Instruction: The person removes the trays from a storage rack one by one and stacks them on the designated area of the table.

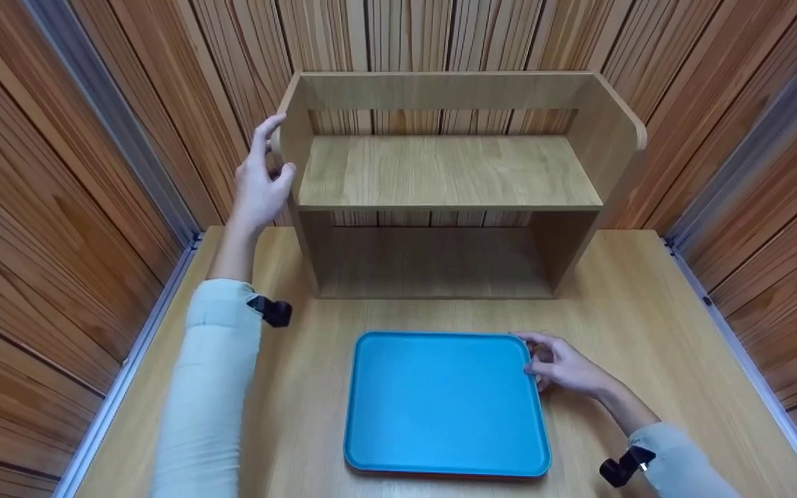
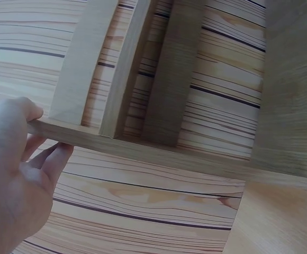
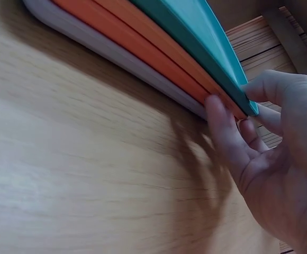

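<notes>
A light wooden two-tier shelf (image 1: 450,173) stands at the back of the table. My left hand (image 1: 260,190) grips its left side panel (image 2: 159,154), thumb on one face and fingers on the other. In front of the shelf lies a stack of rectangular trays, a blue tray (image 1: 447,404) on top. Beneath it, the right wrist view reveals orange trays (image 3: 137,47) and a pale grey tray (image 3: 116,58) at the bottom. My right hand (image 1: 561,363) pinches the stack's far right corner, one finger at the blue rim and another digit against the orange edges.
The wooden table (image 1: 295,387) is bounded by metal rails (image 1: 139,346) at left and right. Wood-panelled walls (image 1: 46,180) enclose it on three sides. A small black camera is strapped to each sleeve at the wrist.
</notes>
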`<action>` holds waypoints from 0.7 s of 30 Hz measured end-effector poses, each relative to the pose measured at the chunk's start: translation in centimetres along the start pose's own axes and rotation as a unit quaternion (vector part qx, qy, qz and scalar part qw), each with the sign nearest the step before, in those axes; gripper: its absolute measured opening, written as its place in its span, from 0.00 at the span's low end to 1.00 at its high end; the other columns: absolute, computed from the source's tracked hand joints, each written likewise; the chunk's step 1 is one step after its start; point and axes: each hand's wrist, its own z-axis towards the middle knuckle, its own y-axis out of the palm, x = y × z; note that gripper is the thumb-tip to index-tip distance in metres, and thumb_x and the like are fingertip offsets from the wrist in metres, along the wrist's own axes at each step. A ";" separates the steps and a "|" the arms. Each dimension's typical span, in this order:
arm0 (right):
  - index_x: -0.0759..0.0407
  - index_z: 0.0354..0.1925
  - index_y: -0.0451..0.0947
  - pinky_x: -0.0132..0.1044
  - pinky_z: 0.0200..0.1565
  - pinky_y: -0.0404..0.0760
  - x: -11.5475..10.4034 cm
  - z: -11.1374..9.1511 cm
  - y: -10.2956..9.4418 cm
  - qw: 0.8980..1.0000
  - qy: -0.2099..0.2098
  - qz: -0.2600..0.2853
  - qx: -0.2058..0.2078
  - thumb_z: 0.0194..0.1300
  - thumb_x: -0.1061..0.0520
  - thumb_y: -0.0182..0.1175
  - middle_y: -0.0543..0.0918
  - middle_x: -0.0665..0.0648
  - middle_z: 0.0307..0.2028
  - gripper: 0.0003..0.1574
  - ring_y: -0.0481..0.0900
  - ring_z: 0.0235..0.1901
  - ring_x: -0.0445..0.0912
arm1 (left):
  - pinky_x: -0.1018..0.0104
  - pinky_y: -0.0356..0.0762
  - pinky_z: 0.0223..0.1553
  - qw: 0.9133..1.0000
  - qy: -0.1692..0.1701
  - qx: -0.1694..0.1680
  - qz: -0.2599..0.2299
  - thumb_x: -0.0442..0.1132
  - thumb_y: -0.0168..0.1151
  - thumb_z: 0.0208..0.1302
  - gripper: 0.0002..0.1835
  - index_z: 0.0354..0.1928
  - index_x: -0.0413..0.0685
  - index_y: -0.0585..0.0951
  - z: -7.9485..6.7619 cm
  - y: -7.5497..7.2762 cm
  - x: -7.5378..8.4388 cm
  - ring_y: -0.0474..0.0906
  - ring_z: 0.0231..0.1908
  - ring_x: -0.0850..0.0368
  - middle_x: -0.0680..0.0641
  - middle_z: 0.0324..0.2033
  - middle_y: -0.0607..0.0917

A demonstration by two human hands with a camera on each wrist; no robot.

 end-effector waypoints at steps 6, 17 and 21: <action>0.72 0.85 0.59 0.35 0.39 0.91 -0.7 0.2 -0.1 1.000 -0.008 -0.011 0.004 0.85 0.62 0.60 0.74 0.78 0.61 0.40 0.85 0.36 0.41 | 0.69 0.70 0.33 1.000 0.004 0.017 0.009 0.33 0.54 0.82 0.40 0.89 0.68 0.61 0.2 0.0 -0.1 0.70 0.29 0.61 0.39 0.73 0.82; 0.70 0.86 0.58 0.38 0.41 0.91 -2.1 0.4 -0.6 0.998 -0.014 -0.067 -0.006 0.86 0.60 0.60 0.74 0.77 0.62 0.41 0.84 0.44 0.49 | 0.40 0.89 0.67 0.995 0.035 0.087 -0.031 0.33 0.61 0.81 0.39 0.89 0.56 0.64 -0.6 0.6 -0.9 0.82 0.76 0.39 0.37 0.81 0.78; 0.68 0.85 0.60 0.42 0.47 0.91 -3.1 0.4 -1.7 0.996 -0.005 -0.092 0.000 0.89 0.56 0.56 0.77 0.77 0.66 0.37 0.85 0.54 0.56 | 0.49 0.93 0.58 0.992 0.034 0.121 -0.008 0.36 0.64 0.81 0.33 0.85 0.49 0.72 -1.3 0.4 -1.1 0.90 0.65 0.40 0.36 0.71 0.87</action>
